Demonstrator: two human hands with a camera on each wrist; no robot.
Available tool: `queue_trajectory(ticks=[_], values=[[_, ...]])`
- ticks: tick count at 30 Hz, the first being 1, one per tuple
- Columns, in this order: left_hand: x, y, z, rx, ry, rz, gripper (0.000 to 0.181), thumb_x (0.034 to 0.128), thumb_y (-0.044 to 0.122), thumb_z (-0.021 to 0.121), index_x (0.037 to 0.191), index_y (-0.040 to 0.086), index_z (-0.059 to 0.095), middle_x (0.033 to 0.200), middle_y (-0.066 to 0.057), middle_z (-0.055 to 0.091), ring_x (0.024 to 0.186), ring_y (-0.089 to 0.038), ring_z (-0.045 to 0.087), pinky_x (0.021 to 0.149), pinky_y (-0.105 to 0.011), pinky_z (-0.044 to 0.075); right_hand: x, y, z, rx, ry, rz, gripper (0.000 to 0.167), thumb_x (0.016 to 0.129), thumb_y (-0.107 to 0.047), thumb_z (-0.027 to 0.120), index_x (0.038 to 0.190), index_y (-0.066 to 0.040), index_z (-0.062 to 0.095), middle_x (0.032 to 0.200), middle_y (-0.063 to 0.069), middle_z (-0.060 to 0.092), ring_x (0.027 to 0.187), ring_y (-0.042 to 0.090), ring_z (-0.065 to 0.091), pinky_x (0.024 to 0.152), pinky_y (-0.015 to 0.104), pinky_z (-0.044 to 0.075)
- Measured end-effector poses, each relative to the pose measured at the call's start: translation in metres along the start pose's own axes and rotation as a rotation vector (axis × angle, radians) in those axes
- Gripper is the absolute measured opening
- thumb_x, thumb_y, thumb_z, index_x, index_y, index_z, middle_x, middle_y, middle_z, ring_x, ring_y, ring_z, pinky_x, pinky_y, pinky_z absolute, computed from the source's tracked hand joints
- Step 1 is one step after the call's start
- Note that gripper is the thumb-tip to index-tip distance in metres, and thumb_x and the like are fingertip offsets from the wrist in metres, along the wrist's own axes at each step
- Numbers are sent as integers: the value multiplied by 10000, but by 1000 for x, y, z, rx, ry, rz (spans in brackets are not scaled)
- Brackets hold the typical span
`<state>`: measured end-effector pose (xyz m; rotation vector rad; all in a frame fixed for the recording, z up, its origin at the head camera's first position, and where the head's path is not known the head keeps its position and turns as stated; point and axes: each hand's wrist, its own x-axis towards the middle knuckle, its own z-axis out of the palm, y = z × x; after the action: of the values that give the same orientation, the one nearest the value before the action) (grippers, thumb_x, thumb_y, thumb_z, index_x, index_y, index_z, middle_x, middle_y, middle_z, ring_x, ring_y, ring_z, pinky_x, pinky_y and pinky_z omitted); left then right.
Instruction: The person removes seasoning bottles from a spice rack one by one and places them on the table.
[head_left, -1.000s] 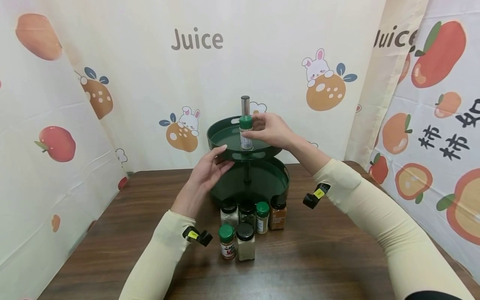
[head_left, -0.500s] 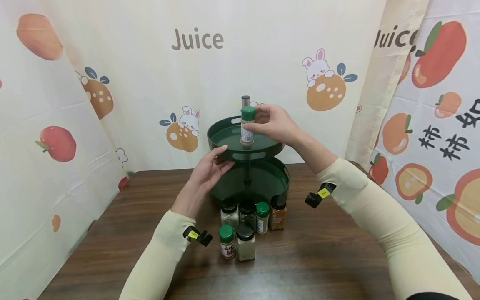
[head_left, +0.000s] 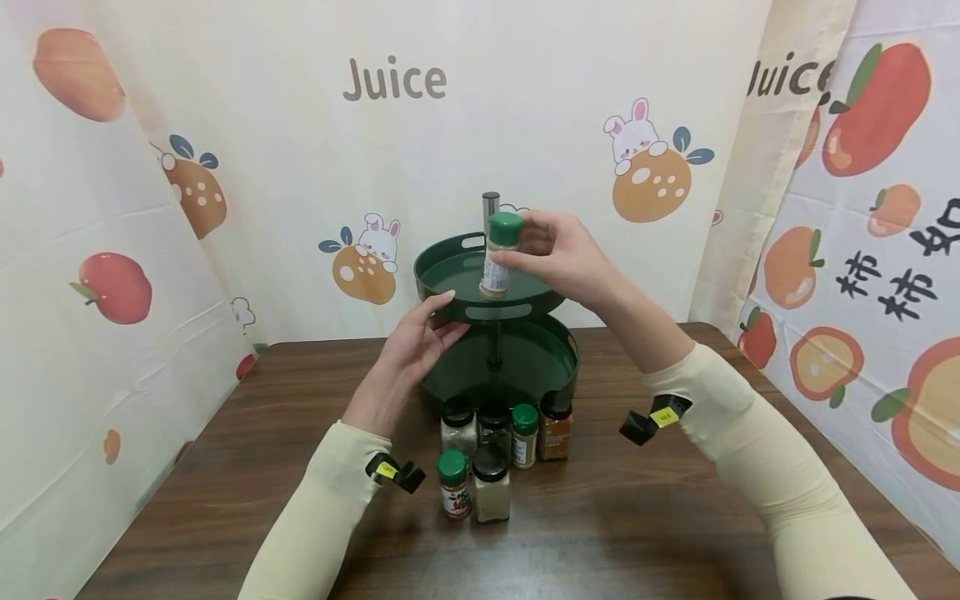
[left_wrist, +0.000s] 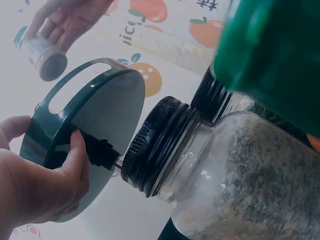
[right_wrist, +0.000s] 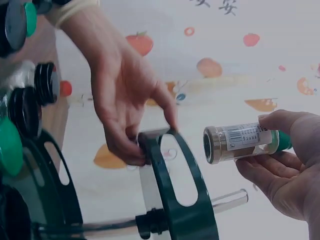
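Note:
My right hand (head_left: 567,256) pinches a spice jar (head_left: 495,273) with a green cap and white label, between thumb and fingers. In the right wrist view the spice jar (right_wrist: 245,141) shows its base, apart from the tray's rim. Under it is the upper tray (head_left: 450,271) of a dark green two-tier rack with a metal post (head_left: 491,202). My left hand (head_left: 412,343) grips this tray's near left rim, thumb at the edge and fingers beneath. The left wrist view shows that left hand (left_wrist: 45,182) on the upper tray (left_wrist: 107,107) from below.
The lower tray (head_left: 468,367) stands on the brown wooden table (head_left: 637,500). Several spice jars cluster before it, among them a green-capped jar (head_left: 454,492), a black-capped jar (head_left: 492,493) and an orange-brown jar (head_left: 556,435). A printed curtain (head_left: 262,150) hangs behind and at both sides.
My right hand has lifted the spice jar from low in the upper tray and drawn it slightly right and toward me, tilting it a little. The left hand has stayed on the rim.

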<state>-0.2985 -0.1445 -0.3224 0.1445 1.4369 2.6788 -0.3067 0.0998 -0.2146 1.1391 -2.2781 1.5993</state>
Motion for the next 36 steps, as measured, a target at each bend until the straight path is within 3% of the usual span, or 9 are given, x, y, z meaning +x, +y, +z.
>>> queue_trajectory(ticks=[10, 19, 36], values=[[0, 2, 1, -2, 8, -3, 531, 1081, 205, 615, 1543, 109, 373, 1372, -127, 487, 1271, -262, 528, 1158, -408, 459, -34, -2, 12, -9, -14, -88, 397, 958, -143, 797, 1328, -60, 681, 1189, 77, 745, 1085, 227, 737, 948, 413, 600], [1, 1, 2, 1, 16, -5, 512, 1079, 201, 623, 1525, 109, 388, 1348, -121, 498, 1198, -235, 566, 1137, -401, 479, -65, 1, 23, 23, -38, -70, 415, 953, -116, 797, 1345, -74, 666, 1176, 60, 754, 1067, 227, 743, 967, 444, 600], [0, -1, 1, -2, 12, 4, 510, 1073, 198, 637, 1526, 120, 415, 1344, -121, 502, 1225, -260, 562, 1128, -414, 486, -94, 2, 40, 83, -73, -50, 440, 940, -104, 809, 1350, -81, 650, 1215, 52, 757, 1125, 225, 735, 941, 408, 616]])
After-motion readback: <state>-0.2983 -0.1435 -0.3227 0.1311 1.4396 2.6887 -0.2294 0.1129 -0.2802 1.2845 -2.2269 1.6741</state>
